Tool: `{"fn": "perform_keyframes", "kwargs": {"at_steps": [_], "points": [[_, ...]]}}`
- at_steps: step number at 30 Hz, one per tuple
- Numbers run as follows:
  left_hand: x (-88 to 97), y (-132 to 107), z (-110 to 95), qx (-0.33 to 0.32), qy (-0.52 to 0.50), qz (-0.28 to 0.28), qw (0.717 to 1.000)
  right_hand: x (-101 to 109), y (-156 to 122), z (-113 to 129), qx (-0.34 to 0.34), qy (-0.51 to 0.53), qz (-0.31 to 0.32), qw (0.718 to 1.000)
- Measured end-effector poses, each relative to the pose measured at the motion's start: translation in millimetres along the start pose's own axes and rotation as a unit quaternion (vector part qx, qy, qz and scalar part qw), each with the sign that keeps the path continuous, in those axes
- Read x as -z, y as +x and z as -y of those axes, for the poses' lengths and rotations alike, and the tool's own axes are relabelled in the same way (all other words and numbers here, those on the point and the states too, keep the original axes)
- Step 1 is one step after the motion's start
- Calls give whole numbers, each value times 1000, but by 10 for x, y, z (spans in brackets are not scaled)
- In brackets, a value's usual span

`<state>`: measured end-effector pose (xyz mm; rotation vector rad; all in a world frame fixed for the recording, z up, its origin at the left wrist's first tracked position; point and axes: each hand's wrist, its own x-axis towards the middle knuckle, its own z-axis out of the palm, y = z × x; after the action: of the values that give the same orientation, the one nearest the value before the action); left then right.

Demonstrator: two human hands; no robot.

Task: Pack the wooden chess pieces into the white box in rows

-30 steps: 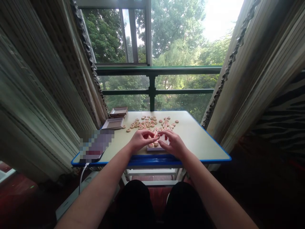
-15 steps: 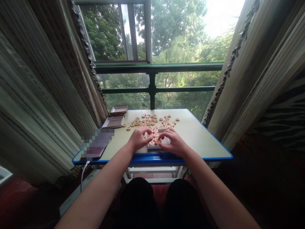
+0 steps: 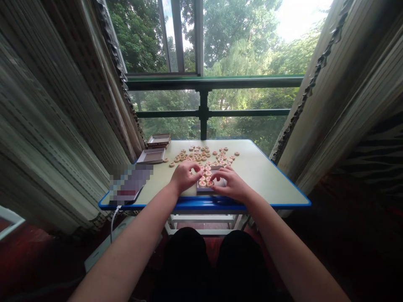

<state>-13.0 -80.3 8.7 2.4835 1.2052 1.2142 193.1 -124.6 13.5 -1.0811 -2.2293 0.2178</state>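
A shallow white box (image 3: 204, 191) sits near the front edge of the table, with round wooden xiangqi pieces (image 3: 202, 184) lined up along its left part. My left hand (image 3: 185, 176) is over the box's left side, thumb and index finger curved and apart, with nothing visible between them. At the box's front, my right hand (image 3: 231, 183) has thumb and index finger around a xiangqi piece (image 3: 210, 183) beside the front left one. Part of the box's right side is hidden by this hand. Loose xiangqi pieces (image 3: 197, 157) are scattered behind the box.
Another shallow white box (image 3: 151, 155) lies at the table's back left, in front of stacked brown boxes (image 3: 159, 140). A phone-like device (image 3: 130, 186), partly blurred, rests at the left edge with a white cable (image 3: 113, 220). Curtains (image 3: 121, 126) hang at both sides of the table (image 3: 267, 180).
The piece at my right fingers, tilted before, now lies flatter in the box beside its neighbour. My left thumb and index finger have drawn slightly back from the pieces. The view has tipped down a little.
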Motion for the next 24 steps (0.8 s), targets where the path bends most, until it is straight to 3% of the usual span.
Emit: {"fn": "perform_keyframes", "kwargs": {"at_steps": [24], "points": [[-63,6,109,-14,71,-51,996,32,-2,4,-4,9,13,1000]]}}
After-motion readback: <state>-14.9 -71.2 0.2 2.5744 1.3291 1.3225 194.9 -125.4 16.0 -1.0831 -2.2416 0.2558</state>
